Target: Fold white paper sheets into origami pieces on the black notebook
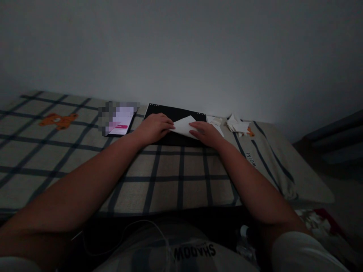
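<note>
A folded piece of white paper (pixel 183 125) lies over a flat black board (pixel 170 110) with a row of small pale marks along its far edge. My left hand (pixel 156 126) pinches the paper's left corner between thumb and fingers. At the paper's right side, my right hand (pixel 206 133) has its thumb and fingers on the sheet, closed around that edge. Right beside the board are loose white paper pieces (pixel 217 122), partly hidden by my right hand. Further right sits a small heap of folded white paper (pixel 237 124).
A lit tablet (pixel 121 122), partly blurred out, lies left of the board. The checked cloth (pixel 170 177) covers the table up to the wall (pixel 181 53). Below the near edge are a white cable (pixel 147 222), a clear bottle (pixel 245 241) and a red container (pixel 326 217) with paper scraps.
</note>
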`<state>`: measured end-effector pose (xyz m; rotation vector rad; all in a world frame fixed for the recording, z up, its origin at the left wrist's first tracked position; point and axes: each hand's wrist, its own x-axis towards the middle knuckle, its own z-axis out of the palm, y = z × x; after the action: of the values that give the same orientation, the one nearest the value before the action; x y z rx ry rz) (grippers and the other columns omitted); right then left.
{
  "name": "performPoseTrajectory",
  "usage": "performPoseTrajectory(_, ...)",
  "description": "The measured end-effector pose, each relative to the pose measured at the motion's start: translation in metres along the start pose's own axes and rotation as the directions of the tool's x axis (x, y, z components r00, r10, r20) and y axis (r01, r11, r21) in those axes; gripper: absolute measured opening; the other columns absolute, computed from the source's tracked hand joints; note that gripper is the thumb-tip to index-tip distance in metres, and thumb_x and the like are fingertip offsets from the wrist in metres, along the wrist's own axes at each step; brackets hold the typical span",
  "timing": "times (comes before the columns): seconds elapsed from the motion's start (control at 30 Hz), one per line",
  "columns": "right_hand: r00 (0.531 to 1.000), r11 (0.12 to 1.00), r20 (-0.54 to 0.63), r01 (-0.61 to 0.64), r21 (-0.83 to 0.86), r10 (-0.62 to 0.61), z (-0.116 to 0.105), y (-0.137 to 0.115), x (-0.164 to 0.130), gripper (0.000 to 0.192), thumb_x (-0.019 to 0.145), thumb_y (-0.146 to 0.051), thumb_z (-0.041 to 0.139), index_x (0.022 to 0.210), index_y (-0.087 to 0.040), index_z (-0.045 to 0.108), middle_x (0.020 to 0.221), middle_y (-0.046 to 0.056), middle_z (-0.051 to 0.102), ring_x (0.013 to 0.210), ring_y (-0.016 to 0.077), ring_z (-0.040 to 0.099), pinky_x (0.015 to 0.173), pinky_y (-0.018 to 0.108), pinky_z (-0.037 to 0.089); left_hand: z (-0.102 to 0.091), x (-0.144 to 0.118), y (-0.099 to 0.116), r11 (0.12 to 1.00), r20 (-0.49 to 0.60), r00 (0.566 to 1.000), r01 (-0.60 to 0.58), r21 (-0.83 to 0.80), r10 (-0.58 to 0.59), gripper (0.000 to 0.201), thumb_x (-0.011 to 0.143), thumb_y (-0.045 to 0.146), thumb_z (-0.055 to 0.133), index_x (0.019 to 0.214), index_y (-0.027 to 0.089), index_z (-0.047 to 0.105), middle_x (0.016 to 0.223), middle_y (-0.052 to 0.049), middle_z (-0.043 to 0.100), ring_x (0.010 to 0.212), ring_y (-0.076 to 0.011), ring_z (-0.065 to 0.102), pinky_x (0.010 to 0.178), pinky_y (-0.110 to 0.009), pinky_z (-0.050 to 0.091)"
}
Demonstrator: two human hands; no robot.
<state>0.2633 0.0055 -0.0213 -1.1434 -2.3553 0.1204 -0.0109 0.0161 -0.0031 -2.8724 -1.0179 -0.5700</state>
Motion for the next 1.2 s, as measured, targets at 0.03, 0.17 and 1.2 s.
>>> performPoseTrajectory(0.03, 1.000, 1.000, 0.029, 0.000, -0.004, 0.000, -0.001, -0.001, 0.000, 0.041, 0.092, -0.042, 0.052, 0.124, -0.018, 0.064, 0.119, 0.011, 0.067, 0.109, 0.0258, 0.059, 0.093, 0.041, 0.044, -0.001, -0.001, -0.001, 0.999, 0.001, 0.999, 0.032, 0.039, -0.033, 0.031, 0.089, 0.023, 0.049, 0.109, 0.024, 0.071, 0.117, -0.006, 0.068, 0.111, -0.0253, 0.055, 0.092, -0.042, 0.040)
performPoseTrajectory(0.17, 0.994, 0.999, 0.096, 0.051, -0.009, -0.050, -0.005, -0.013, 0.000, 0.040, 0.094, -0.042, 0.049, 0.122, -0.019, 0.066, 0.108, 0.009, 0.071, 0.094, 0.0230, 0.061, 0.084, 0.037, 0.044, -0.007, -0.003, 0.003, 0.973, -0.010, 0.988, 0.156, 0.170, -0.157, 0.036, 0.087, 0.019, 0.044, 0.111, 0.021, 0.071, 0.118, -0.007, 0.068, 0.113, -0.0280, 0.054, 0.092, -0.044, 0.040)
performPoseTrajectory(1.2, 0.989, 0.997, 0.136, 0.055, 0.062, -0.063, -0.007, -0.013, -0.004, 0.029, 0.089, -0.028, 0.054, 0.111, -0.022, 0.072, 0.087, 0.006, 0.068, 0.080, 0.0170, 0.058, 0.075, 0.031, 0.043, 0.007, -0.002, 0.017, 0.953, 0.085, 0.962, 0.242, 0.181, -0.261, 0.055, 0.096, 0.048, 0.031, 0.130, 0.013, 0.057, 0.137, -0.014, 0.054, 0.127, -0.0290, 0.048, 0.106, -0.041, 0.036)
